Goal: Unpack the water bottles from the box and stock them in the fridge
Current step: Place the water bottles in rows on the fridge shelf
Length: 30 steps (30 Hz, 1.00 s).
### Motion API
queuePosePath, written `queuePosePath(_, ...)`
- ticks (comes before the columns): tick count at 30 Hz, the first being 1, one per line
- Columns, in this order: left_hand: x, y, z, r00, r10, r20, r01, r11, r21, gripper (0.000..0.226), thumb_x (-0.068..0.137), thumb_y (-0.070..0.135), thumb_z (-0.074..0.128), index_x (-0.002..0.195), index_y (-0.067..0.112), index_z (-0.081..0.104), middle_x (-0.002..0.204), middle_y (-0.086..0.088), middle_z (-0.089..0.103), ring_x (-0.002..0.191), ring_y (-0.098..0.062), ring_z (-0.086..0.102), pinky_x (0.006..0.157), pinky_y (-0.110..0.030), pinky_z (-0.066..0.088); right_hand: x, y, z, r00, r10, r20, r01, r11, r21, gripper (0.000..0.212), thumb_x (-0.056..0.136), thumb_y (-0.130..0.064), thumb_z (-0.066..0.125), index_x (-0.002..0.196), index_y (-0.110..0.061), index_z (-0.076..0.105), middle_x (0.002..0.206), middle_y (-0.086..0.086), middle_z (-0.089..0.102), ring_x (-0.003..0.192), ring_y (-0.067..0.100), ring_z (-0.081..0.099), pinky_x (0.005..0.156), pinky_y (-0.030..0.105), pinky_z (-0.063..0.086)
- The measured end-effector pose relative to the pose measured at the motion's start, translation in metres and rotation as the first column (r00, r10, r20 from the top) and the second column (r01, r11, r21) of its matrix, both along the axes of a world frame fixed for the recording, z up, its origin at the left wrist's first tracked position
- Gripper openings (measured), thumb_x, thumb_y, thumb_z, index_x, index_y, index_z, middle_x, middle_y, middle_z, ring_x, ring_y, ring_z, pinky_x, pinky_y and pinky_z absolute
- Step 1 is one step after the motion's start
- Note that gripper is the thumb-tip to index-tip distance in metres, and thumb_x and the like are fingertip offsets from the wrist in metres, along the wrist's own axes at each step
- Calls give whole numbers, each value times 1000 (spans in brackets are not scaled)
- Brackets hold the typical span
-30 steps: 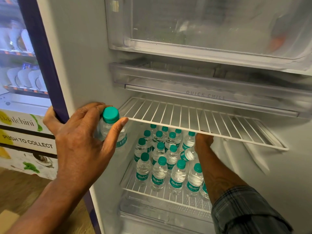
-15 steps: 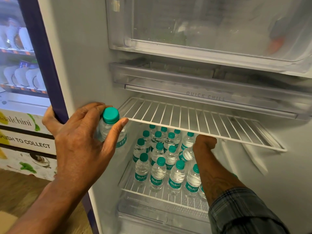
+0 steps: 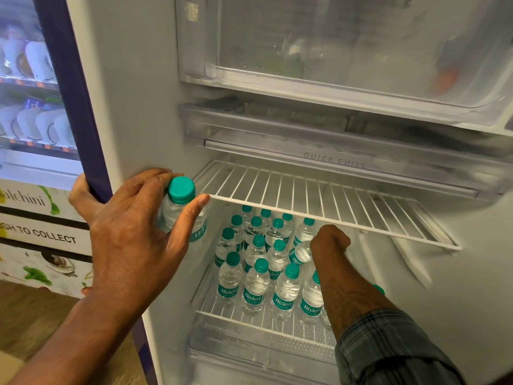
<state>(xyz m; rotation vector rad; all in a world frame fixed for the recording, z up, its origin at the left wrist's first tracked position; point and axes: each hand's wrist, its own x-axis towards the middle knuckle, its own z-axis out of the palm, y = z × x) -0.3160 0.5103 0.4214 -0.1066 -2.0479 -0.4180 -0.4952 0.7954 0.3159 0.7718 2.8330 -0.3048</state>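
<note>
My left hand [image 3: 130,232] grips a small clear water bottle [image 3: 180,209] with a green cap against the fridge's left wall, thumb hooked round the purple edge. My right hand [image 3: 330,241] reaches under the upper wire shelf [image 3: 319,207] and holds a tilted bottle [image 3: 301,255] above the back right of the lower wire shelf [image 3: 236,315]. Several upright green-capped bottles [image 3: 256,287] stand in rows on that lower shelf.
A clear freezer compartment [image 3: 347,51] and a chill tray [image 3: 319,134] sit above the upper shelf. A clear drawer [image 3: 249,354] lies below the bottles. A vending machine [image 3: 30,120] stands at left, over a wooden floor [image 3: 33,329].
My right hand has drawn slightly back and down from under the upper shelf, with the tilted bottle in it. My left hand stays put with its bottle.
</note>
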Motion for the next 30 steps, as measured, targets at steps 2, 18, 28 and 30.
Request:
queuePosePath(2, 1, 0, 1, 1000, 4, -8, -4, 1000, -4, 48, 98, 49, 64, 115, 5, 69, 116, -17, 73, 107, -34, 68, 115, -62, 23, -7, -5, -13, 925, -351, -145, 228, 817, -529, 43, 95, -31, 47, 138, -31, 46, 128, 5, 60, 80, -1, 59, 65, 14, 53)
queuePosePath(18, 1, 2, 2, 1000, 7, -15, -7, 1000, 9, 47, 97, 48, 66, 114, 5, 71, 116, -15, 74, 107, -33, 69, 115, -65, 22, -8, -3, -15, 863, -365, -348, 96, 797, -596, 34, 87, -8, 71, 118, 1, 60, 122, 20, 64, 109, 36, 65, 87, 37, 54)
queuePosePath(28, 0, 0, 1, 1000, 1, 0, -1, 1000, 10, 49, 98, 50, 64, 115, 5, 69, 116, -15, 73, 107, -33, 69, 112, -69, 27, -4, -12, -15, 878, -40, -476, -142, 929, -340, 38, 88, -16, 72, 123, -11, 56, 123, 12, 63, 110, 31, 63, 92, 35, 51)
queuePosePath(30, 1, 1, 2, 1000, 6, -6, -6, 1000, 11, 47, 98, 49, 65, 114, 5, 70, 116, -14, 73, 107, -32, 69, 113, -64, 24, -5, -12, -14, 884, 2, -467, -172, 932, -320, 38, 89, -15, 71, 123, -11, 55, 124, 12, 62, 111, 31, 62, 93, 35, 50)
